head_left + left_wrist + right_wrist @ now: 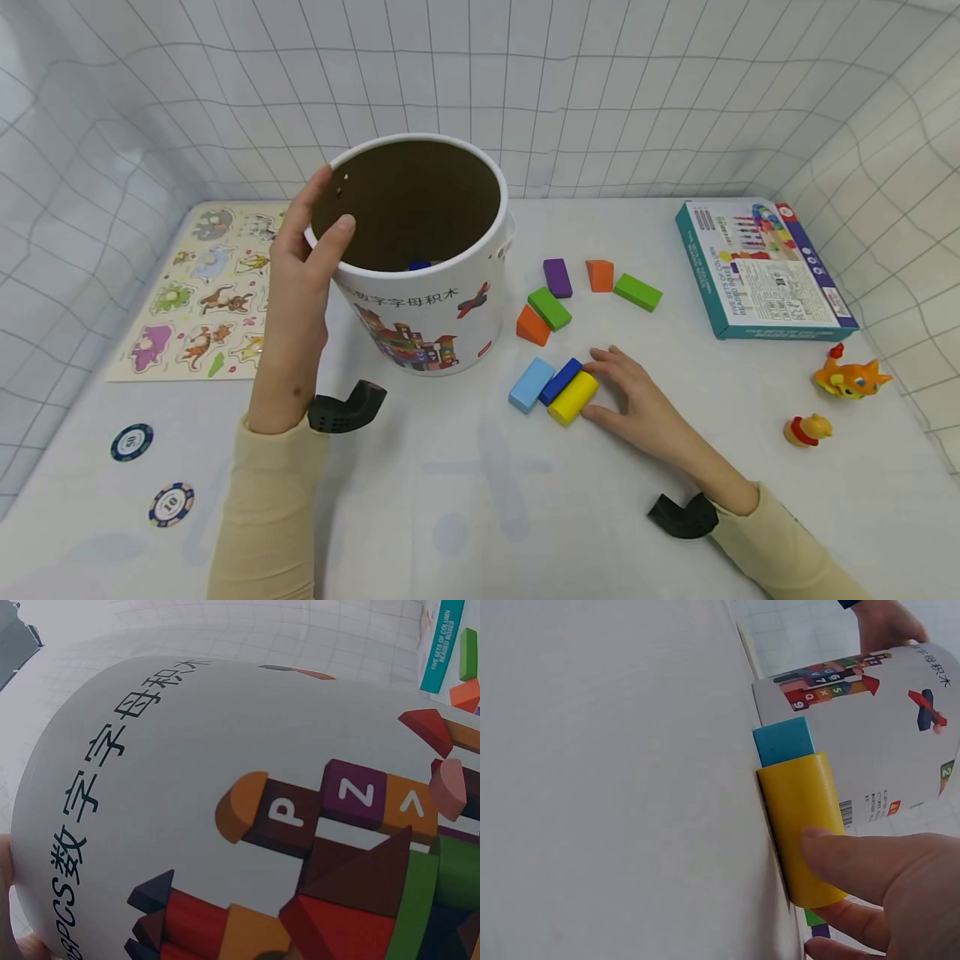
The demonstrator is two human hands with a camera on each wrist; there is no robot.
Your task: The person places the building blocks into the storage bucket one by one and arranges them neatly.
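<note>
My left hand grips the rim of a white bucket on its left side, thumb hooked over the edge. Printed toy blocks and lettering cover the bucket's wall, which fills the left wrist view. A bit of blue shows deep inside it; most of the inside is dark. To the bucket's right, my right hand pinches a yellow half-round block between thumb and fingers. The yellow block lies on the table against a dark blue block, with a light blue block just left of them.
Behind lie two green blocks, two orange ones and a purple one. An animal puzzle board is at the left, near two poker chips. A boxed toy and two small figures stand right.
</note>
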